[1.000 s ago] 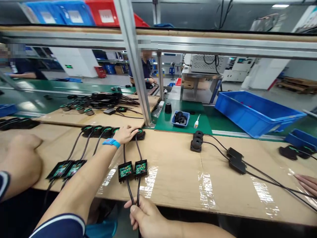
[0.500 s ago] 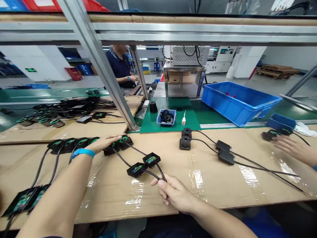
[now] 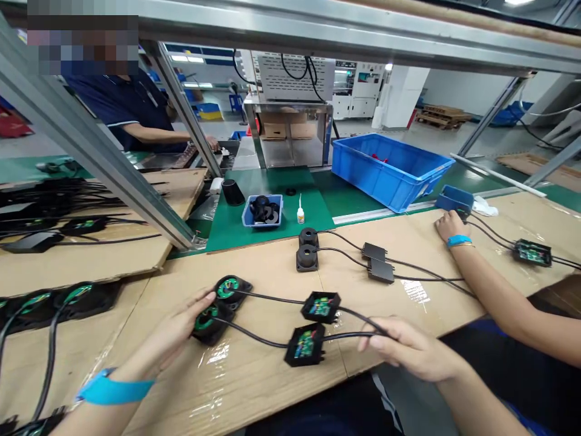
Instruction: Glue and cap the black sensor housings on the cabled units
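Observation:
My left hand [image 3: 188, 318] grips the edge of two round black housings [image 3: 228, 287] with green rings inside, which lie side by side on the cardboard. Cables run from them to two open black boxes [image 3: 305, 344] holding green circuit boards. On the far side of the boxes, both cables [image 3: 347, 335] pass into my right hand [image 3: 399, 342], its fingers closed round them. Past these lie two closed black boxes [image 3: 380, 270], cabled to upturned round housings [image 3: 307, 257].
A co-worker's hand [image 3: 452, 229] reaches in from the right beside a small blue bin [image 3: 454, 200]. Behind stand a big blue crate [image 3: 390, 169], a parts tray [image 3: 262, 223] and a white bottle [image 3: 300, 214]. Metal posts [image 3: 104, 145] rise at left, with more housings [image 3: 82, 303] nearby.
The view has turned right. My hands have moved the two housings and their open boxes rightward, away from the row at left, and the cables are now straighter. The co-worker's hand is by the blue bin.

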Demonstrator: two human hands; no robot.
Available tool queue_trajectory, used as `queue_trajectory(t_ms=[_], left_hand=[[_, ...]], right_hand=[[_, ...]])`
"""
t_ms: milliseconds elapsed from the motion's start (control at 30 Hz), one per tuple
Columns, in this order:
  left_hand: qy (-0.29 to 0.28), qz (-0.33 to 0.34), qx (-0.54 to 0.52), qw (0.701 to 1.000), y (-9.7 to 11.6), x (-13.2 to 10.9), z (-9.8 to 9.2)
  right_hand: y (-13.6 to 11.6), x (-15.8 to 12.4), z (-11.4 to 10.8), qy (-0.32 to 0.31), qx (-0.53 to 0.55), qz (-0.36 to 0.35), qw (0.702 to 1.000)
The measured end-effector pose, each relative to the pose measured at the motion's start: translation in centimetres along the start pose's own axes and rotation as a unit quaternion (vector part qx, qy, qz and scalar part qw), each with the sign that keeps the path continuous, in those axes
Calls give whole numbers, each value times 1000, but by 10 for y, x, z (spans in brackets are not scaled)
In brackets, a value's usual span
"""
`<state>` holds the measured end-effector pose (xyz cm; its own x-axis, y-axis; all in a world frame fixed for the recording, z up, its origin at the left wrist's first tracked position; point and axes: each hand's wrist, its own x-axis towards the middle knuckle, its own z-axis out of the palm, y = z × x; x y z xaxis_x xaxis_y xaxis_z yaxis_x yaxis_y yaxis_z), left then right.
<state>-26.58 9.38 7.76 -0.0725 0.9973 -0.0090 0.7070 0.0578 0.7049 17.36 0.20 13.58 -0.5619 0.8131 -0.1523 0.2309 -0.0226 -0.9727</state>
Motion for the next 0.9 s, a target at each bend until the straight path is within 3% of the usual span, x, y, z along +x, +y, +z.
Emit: queue_trajectory(t_ms=[100,167,233,267,367,500,600,700,800,900], left_hand=[[-50,-73,-163,983,27,-26,33],[-94,-132,-307,938,43,-41,50],[-128,-145,-385,902,54,-51,63],[-136,-127,-384,905,56,-54,69],[-124,-60,-368,919,56,-56,86],[-112,-40,-382,917,55,-58,108],[-73,-16,-321,944,61,-53,113],[32,93,-139,985,71,-18,91],[72,168,-30,983,84,51,53],[99,172,60,978,98,124,29]], right_hand=[[6,-28,-47,38,-79,25,996],[11,-41,-75,70,-133,62,987],[15,-48,-97,108,-188,89,972],[18,-50,-105,126,-212,94,964],[32,-51,-114,200,-276,81,936],[61,-45,-105,291,-380,24,877],[74,-38,-98,325,-422,-24,846],[70,-22,-97,344,-416,-65,839],[53,7,-96,338,-379,-91,857],[32,46,-94,311,-346,-106,879]])
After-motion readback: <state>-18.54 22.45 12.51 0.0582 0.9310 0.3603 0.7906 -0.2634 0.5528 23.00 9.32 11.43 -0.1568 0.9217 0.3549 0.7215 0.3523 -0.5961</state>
